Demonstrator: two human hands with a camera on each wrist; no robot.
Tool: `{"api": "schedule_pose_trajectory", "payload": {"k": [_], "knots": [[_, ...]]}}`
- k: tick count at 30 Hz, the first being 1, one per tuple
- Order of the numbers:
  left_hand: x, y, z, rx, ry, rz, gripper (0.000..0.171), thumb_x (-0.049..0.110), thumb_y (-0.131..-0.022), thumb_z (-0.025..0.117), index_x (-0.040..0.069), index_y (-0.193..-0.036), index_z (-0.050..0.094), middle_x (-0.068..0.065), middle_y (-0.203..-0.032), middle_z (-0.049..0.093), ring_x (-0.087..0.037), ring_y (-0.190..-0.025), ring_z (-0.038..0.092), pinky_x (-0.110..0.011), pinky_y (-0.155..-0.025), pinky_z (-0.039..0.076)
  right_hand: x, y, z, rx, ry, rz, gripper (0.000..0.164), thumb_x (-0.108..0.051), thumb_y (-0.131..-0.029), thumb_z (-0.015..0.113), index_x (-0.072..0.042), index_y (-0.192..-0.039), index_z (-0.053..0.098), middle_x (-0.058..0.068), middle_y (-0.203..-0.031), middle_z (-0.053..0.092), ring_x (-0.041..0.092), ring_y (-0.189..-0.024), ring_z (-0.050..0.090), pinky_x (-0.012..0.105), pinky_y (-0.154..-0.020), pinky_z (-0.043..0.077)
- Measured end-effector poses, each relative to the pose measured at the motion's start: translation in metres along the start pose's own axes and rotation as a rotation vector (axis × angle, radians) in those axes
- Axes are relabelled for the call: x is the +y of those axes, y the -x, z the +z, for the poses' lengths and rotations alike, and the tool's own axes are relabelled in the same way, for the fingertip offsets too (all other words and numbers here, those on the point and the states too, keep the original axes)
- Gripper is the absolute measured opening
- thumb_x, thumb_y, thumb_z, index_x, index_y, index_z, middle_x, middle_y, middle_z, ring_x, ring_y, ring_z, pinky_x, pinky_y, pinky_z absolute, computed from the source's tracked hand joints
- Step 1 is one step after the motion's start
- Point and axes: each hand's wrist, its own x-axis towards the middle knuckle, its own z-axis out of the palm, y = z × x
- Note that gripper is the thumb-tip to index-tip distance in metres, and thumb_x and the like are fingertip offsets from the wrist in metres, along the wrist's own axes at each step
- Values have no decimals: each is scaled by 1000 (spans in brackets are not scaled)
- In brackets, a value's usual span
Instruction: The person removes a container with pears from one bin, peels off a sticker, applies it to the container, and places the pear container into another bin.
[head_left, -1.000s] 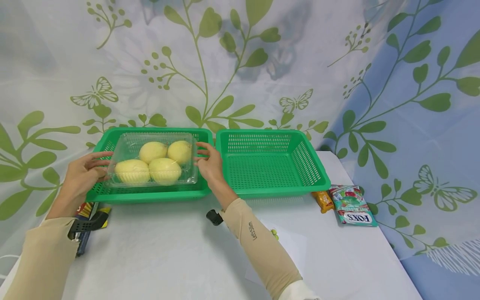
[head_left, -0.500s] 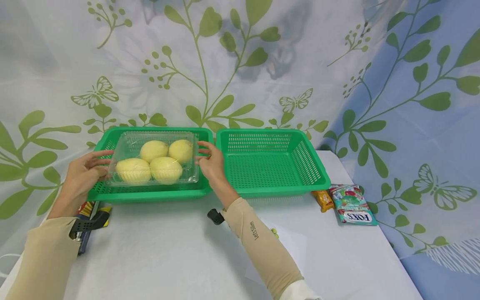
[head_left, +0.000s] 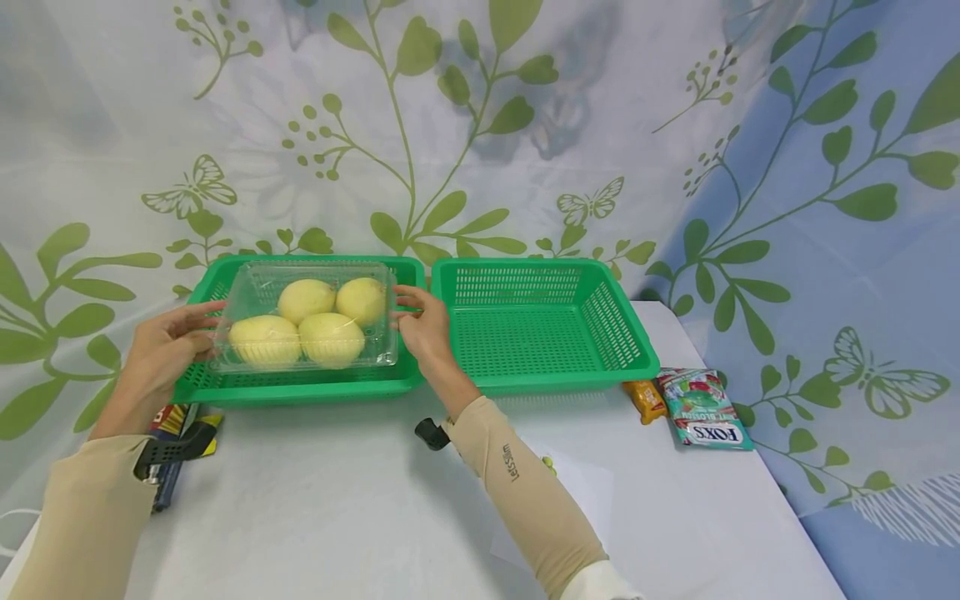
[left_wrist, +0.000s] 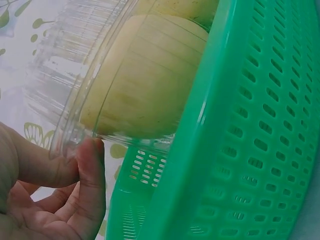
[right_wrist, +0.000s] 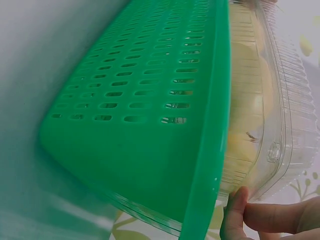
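Observation:
A clear plastic clamshell box [head_left: 247, 292] with several pale yellow fruits [head_left: 332, 340] inside is held at the left green basket [head_left: 300, 391]. My left hand [head_left: 163, 348] pinches its left end; in the left wrist view, thumb and finger [left_wrist: 91, 162] grip the box's rim. At the opposite end, my right hand [head_left: 424, 332] holds the box, with its fingertips [right_wrist: 239, 196] at the lower corner in the right wrist view. Both wrist views show the box's seam above the basket's rim. Its underside is hidden by the basket wall, so I cannot tell whether it touches the bottom.
A second green basket [head_left: 555, 382] stands right beside the first. Past its front right corner lie an orange packet [head_left: 647, 402] and a teal Fox's sweets bag [head_left: 705, 410]. Dark packages [head_left: 168, 475] lie beneath my left wrist. White paper [head_left: 588, 500] is near my right forearm.
Compared with a second ago, the box sits very slightly higher, and both hands have kept their hold on it. The baskets and packets have not moved.

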Motion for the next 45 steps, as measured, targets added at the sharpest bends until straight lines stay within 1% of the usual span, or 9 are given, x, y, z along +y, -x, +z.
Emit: {"api": "schedule_pose_trajectory", "payload": {"k": [7, 13, 17, 22, 29, 33, 36, 39, 45], "knots": [[0, 3, -2, -20, 10, 3, 57, -1, -99, 46, 9, -154, 41, 33, -103, 51, 12, -84, 59, -13, -73, 56, -1, 1, 0, 2, 2, 7, 54, 19, -88, 46, -11, -123, 73, 11, -127, 67, 26, -109, 71, 25, -76, 61], [0, 3, -3, -30, 27, 12, 56, 0, -99, 47, 9, -154, 40, 33, -104, 51, 12, -85, 59, -12, -73, 56, -1, 1, -1, 18, -18, 6, 37, 11, -94, 55, -9, -118, 75, 11, -132, 66, 25, -105, 73, 26, -76, 61], [1, 3, -3, -35, 23, 19, 55, 1, -100, 47, 6, -154, 40, 33, -104, 51, 12, -85, 60, -13, -74, 57, -2, 1, -2, 22, -11, 13, 32, 6, -95, 59, -10, -117, 76, 11, -131, 66, 23, -99, 73, 24, -70, 58], [2, 4, -2, -38, 21, 24, 54, 1, -100, 47, 5, -154, 39, 33, -104, 52, 12, -84, 60, -13, -74, 57, -2, 1, -3, 27, -1, 19, 29, 3, -95, 61, -11, -115, 77, 12, -123, 70, 22, -94, 74, 20, -65, 53], [4, 4, -3, -43, 36, 13, 55, 1, -100, 47, 6, -154, 39, 34, -103, 52, 12, -83, 61, -12, -73, 57, -3, 2, -4, 36, -5, 31, 28, 1, -96, 62, -13, -114, 77, 12, -109, 76, 23, -91, 73, 20, -61, 49], [6, 4, -4, -39, 28, 12, 55, 2, -100, 48, 7, -154, 39, 35, -103, 51, 12, -84, 61, -12, -73, 56, -5, 3, -5, 31, -7, 34, 27, 0, -96, 62, -14, -114, 77, 11, -108, 76, 21, -90, 73, 21, -64, 51], [8, 5, -3, -40, 22, 12, 55, 2, -100, 48, 8, -154, 39, 35, -104, 51, 13, -85, 60, -13, -73, 57, -5, 3, -6, 26, -14, 34, 27, 0, -95, 62, -13, -113, 77, 11, -110, 76, 21, -90, 73, 26, -71, 57], [9, 5, -3, -42, 30, 12, 56, 1, -100, 47, 8, -154, 39, 34, -105, 51, 13, -86, 60, -13, -74, 57, -6, 4, -8, 27, -20, 26, 27, 0, -95, 62, -13, -113, 77, 11, -112, 75, 22, -92, 73, 31, -76, 60], [7, 7, -3, -44, 25, 10, 56, 2, -100, 47, 11, -155, 39, 33, -107, 49, 13, -87, 59, -13, -74, 56, -5, 7, -8, 16, -5, 19, 27, -1, -96, 63, -14, -115, 77, 11, -111, 75, 20, -90, 72, 30, -73, 58]]}}
